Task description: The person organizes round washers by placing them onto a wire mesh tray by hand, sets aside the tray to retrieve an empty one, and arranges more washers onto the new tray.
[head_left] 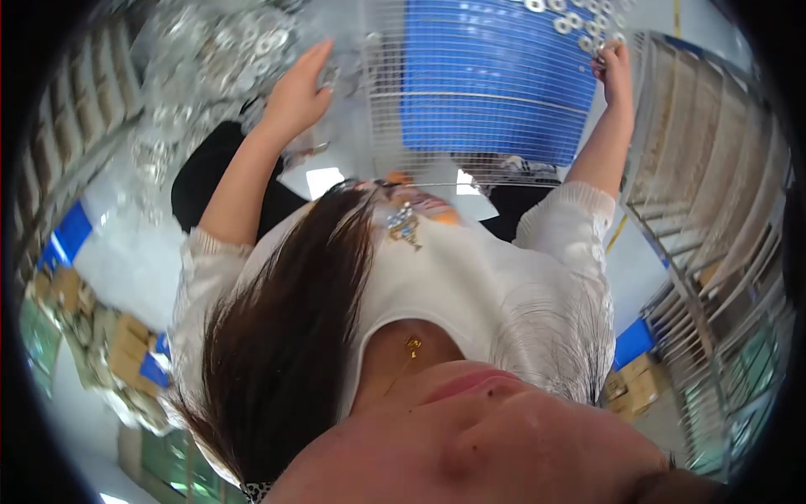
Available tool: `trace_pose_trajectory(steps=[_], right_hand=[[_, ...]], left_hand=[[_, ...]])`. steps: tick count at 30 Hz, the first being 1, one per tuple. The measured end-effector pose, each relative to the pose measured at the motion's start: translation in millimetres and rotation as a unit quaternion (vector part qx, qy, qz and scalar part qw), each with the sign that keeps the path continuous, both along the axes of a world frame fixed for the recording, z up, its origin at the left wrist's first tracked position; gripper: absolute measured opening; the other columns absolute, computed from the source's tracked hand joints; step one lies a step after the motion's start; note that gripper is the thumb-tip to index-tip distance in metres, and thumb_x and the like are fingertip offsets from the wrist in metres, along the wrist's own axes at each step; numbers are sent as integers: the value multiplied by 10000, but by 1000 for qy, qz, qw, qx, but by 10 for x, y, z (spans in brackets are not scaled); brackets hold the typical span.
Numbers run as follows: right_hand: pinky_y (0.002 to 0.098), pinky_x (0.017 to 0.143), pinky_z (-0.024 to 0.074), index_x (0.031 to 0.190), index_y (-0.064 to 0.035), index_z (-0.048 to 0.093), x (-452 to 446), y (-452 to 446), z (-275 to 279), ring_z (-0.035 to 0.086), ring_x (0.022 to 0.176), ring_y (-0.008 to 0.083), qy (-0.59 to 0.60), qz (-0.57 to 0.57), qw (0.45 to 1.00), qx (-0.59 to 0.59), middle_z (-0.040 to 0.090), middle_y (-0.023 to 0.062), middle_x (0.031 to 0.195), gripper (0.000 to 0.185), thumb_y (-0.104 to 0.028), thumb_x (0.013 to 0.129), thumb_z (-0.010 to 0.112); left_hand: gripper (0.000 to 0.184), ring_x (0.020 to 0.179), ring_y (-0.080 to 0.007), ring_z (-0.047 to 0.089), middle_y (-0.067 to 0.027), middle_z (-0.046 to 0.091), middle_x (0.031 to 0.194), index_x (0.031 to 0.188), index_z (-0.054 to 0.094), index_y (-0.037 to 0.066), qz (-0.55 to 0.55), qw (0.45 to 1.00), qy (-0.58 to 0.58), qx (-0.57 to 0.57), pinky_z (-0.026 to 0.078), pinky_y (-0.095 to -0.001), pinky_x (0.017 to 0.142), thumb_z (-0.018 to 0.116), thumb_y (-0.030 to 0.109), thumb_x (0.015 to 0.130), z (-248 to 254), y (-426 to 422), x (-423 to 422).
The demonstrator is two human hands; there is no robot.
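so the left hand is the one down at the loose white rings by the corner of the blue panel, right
Not quite: it is the right hand that is at the loose white rings by the corner of the blue panel, as the head view shows. The left hand is well apart from them, its fingers stretched out.

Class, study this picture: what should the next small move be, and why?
Probably the bare right hand should set down the small, blurred item it seems to pinch, on the silver metal wire grid: it is curled at the edge of the pale, ring-shaped pieces there, while the open left hand is beside the grid.
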State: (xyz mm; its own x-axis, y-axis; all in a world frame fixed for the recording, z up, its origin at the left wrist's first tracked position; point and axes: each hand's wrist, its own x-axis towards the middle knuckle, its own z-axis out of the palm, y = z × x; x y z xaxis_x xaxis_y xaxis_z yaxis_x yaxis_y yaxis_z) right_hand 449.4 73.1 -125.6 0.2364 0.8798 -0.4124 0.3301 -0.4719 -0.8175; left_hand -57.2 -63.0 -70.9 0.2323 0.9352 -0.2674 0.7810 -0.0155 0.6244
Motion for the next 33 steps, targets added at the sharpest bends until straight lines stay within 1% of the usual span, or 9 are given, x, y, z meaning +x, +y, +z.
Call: trace_pose_trajectory(steps=[6, 12, 16, 20, 21, 22, 26, 30, 33], right_hand=[[223, 527, 453, 1101, -113, 504, -2182, -678, 506, 560, 636, 127, 379, 280, 879, -81, 572, 49, 806, 340, -184, 772, 558], [354, 655, 522, 994, -42, 564, -3732, -1157, 187, 617, 754, 250, 622, 201, 726, -212, 615, 138, 881, 262, -233, 823, 513], [296, 560, 508, 941, -55, 557, -4057, -1083, -274, 594, 655, 177, 683, 140, 660, -281, 596, 82, 803, 190, -189, 821, 497], [337, 582, 507, 942, -17, 571, -4291, -1034, -361, 605, 690, 218, 369, 165, 891, -206, 606, 104, 829, 227, -198, 821, 509], [353, 607, 505, 941, -6, 577, -4210, -1025, -355, 611, 706, 246, 28, 318, 947, 32, 612, 125, 847, 240, -199, 804, 538], [370, 631, 504, 939, 6, 583, -4125, -1009, -315, 618, 723, 274, -318, 409, 813, 265, 618, 147, 865, 257, -200, 787, 568], [353, 715, 509, 1077, -99, 553, -3696, -856, 256, 628, 809, 262, -312, 499, 788, 182, 613, 111, 968, 342, -249, 773, 597], [418, 734, 475, 987, -19, 603, -3148, -280, 490, 607, 842, 348, -72, 418, 905, -17, 620, 202, 910, 321, -225, 743, 632], [411, 731, 478, 1023, -75, 597, -3033, 10, 310, 601, 875, 339, -336, 286, 887, 135, 614, 198, 936, 308, -248, 768, 605]], left_hand=[[682, 1180, -301, 460, -148, 392, 1368, 1377, 325, 135, 32, 999, 11, -18, 433, -332, 890, 487, 38, 722, 89, -61, -75], [607, 1197, -371, 423, -268, 434, 1278, 1317, 365, -13, 59, 997, -33, 32, 338, -379, 1009, 509, 38, 729, 118, -140, -241], [608, 1181, -365, 442, -257, 456, 1258, 1329, 360, 11, 101, 991, -61, 70, 347, -374, 997, 499, 20, 737, 2, -174, -420], [612, 1190, -362, 434, -252, 436, 1285, 1334, 359, 18, 93, 992, -44, 78, 350, -368, 996, 482, -3, 735, 145, -208, -446], [616, 1193, -360, 432, -248, 427, 1297, 1335, 361, 20, 105, 991, -38, 71, 351, -364, 995, 470, -16, 729, 198, -208, -453], [616, 1193, -360, 432, -248, 427, 1297, 1335, 361, 20, 109, 990, -42, 75, 351, -363, 995, 470, -16, 729, 241, -212, -467], [609, 1183, -359, 439, -244, 433, 1293, 1332, 364, 24, 102, 993, -11, 52, 365, -371, 983, 445, -8, 729, 204, -220, -536], [576, 1165, -365, 447, -239, 461, 1265, 1310, 389, 25, 100, 995, 13, 27, 381, -387, 966, 454, 27, 737, 290, -214, -451], [692, 1207, -304, 428, -125, 359, 1391, 1377, 306, 126, 58, 991, 18, 115, 414, -379, 941, 435, -31, 716, 87, -210, -436]])
